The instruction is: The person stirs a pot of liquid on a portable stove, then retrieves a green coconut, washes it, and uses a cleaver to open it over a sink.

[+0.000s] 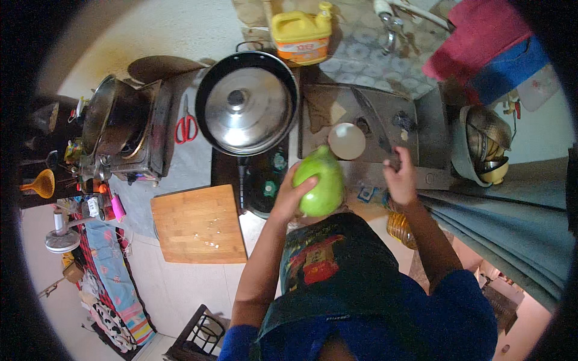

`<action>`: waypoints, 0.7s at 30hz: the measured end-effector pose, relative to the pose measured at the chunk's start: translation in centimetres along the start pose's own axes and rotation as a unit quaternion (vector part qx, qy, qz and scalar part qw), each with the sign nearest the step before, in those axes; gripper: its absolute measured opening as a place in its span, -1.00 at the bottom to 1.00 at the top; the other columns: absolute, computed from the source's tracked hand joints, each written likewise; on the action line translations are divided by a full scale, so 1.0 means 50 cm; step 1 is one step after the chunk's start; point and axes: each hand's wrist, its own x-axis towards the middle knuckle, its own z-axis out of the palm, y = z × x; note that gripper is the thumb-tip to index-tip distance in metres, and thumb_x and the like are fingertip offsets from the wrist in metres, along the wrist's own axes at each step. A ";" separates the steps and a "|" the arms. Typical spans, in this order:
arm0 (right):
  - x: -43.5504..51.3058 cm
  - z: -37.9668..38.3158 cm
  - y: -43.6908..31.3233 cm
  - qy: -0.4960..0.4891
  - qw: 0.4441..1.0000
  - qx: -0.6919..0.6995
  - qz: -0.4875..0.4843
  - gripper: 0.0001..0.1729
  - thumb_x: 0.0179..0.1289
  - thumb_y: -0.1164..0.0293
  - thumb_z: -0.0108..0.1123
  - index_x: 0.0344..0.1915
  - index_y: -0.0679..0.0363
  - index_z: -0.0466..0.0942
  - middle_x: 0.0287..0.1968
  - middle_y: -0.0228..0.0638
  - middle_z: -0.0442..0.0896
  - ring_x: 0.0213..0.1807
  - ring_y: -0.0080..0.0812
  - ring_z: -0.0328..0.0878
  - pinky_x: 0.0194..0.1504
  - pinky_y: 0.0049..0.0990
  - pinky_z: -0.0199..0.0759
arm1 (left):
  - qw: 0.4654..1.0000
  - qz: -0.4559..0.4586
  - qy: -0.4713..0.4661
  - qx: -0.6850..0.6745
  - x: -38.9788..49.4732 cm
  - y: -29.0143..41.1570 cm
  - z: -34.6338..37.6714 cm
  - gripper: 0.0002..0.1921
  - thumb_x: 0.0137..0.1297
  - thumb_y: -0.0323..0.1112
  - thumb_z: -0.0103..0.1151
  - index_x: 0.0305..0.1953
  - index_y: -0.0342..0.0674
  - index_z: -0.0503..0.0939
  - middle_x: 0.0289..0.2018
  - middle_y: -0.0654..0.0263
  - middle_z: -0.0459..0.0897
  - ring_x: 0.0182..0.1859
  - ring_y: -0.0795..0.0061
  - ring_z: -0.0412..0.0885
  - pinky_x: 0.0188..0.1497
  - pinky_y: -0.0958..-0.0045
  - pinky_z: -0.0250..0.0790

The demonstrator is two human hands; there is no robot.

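My left hand (291, 194) is wrapped around a pear-shaped green gourd (319, 185), thumb across its front. The gourd is held in front of my apron, near the sink's front edge. In my right hand (402, 182) is the handle of a kitchen knife (371, 118). Its long dark blade points away from me over the sink (316, 149), apart from the gourd. Between gourd and blade there is a pale round thing (346, 141), perhaps a bowl, at the sink.
Left of me lies a wooden cutting board (198, 225) with small white bits. Beyond it are red-handled scissors (185, 126), a large lidded pan (246, 104) and a gas stove (144, 135). A yellow detergent jug (301, 38) stands behind; stacked bowls (485, 149) sit right of the sink.
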 end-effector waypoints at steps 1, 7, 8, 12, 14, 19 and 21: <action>-0.001 -0.040 0.038 0.014 1.000 -0.015 -0.002 -0.59 0.02 0.48 0.01 -0.07 0.28 0.24 -0.26 -0.19 0.43 -0.25 -0.47 0.38 -0.20 -0.51 0.26 | 0.998 0.003 -0.020 0.054 0.029 0.004 0.054 -0.31 -0.05 -0.13 0.22 0.08 -0.31 0.16 -0.12 0.19 0.40 -0.07 0.43 0.36 -0.03 0.49 0.21; -0.044 -0.180 0.086 -0.042 0.990 -0.136 -0.006 -0.58 -0.05 0.43 0.08 -0.10 0.21 0.30 -0.24 -0.10 0.47 -0.23 -0.19 0.46 -0.17 -0.36 0.32 | 0.824 0.105 0.073 0.551 0.137 -0.088 0.230 -0.18 -0.23 0.05 0.26 0.06 -0.27 0.18 -0.14 -0.01 0.36 -0.08 0.07 0.36 -0.04 0.26 0.23; -0.047 -0.185 0.093 -0.059 0.988 -0.143 0.002 -0.58 -0.04 0.42 0.08 -0.10 0.20 0.31 -0.23 -0.10 0.47 -0.22 -0.18 0.46 -0.16 -0.36 0.32 | 0.815 0.109 0.072 0.564 0.147 -0.092 0.241 -0.17 -0.24 0.07 0.26 0.06 -0.27 0.18 -0.14 -0.03 0.35 -0.08 0.03 0.35 -0.04 0.24 0.23; -0.061 -0.177 0.112 -0.107 0.990 -0.087 0.025 -0.61 0.01 0.42 0.08 -0.09 0.18 0.32 -0.25 -0.17 0.48 -0.23 -0.23 0.46 -0.18 -0.43 0.32 | 0.782 0.103 0.083 0.609 0.149 -0.095 0.268 -0.16 -0.25 0.09 0.25 0.05 -0.26 0.17 -0.14 -0.06 0.34 -0.07 0.01 0.34 -0.05 0.22 0.24; -0.067 -0.165 0.123 -0.116 0.989 -0.084 0.023 -0.61 0.04 0.39 0.06 -0.08 0.17 0.31 -0.22 -0.15 0.48 -0.21 -0.21 0.46 -0.17 -0.42 0.31 | 0.764 0.096 0.095 0.631 0.148 -0.096 0.275 -0.15 -0.26 0.10 0.25 0.05 -0.26 0.17 -0.13 -0.07 0.33 -0.06 0.00 0.33 -0.05 0.21 0.24; -0.067 -0.164 0.145 -0.134 0.984 -0.117 0.032 -0.62 0.10 0.31 0.00 -0.06 0.15 0.29 -0.15 -0.12 0.46 -0.14 -0.16 0.43 -0.13 -0.35 0.29 | 0.766 0.040 0.106 0.633 0.153 -0.082 0.294 -0.13 -0.28 0.12 0.26 0.05 -0.26 0.17 -0.12 -0.08 0.33 -0.06 -0.02 0.33 -0.06 0.20 0.25; -0.070 -0.174 0.144 -0.154 0.978 -0.128 0.050 -0.62 0.11 0.29 -0.01 -0.05 0.15 0.28 -0.15 -0.13 0.46 -0.14 -0.15 0.43 -0.13 -0.33 0.28 | 0.765 0.037 0.105 0.635 0.157 -0.084 0.293 -0.14 -0.28 0.12 0.26 0.04 -0.26 0.18 -0.11 -0.08 0.33 -0.06 -0.02 0.34 -0.06 0.21 0.26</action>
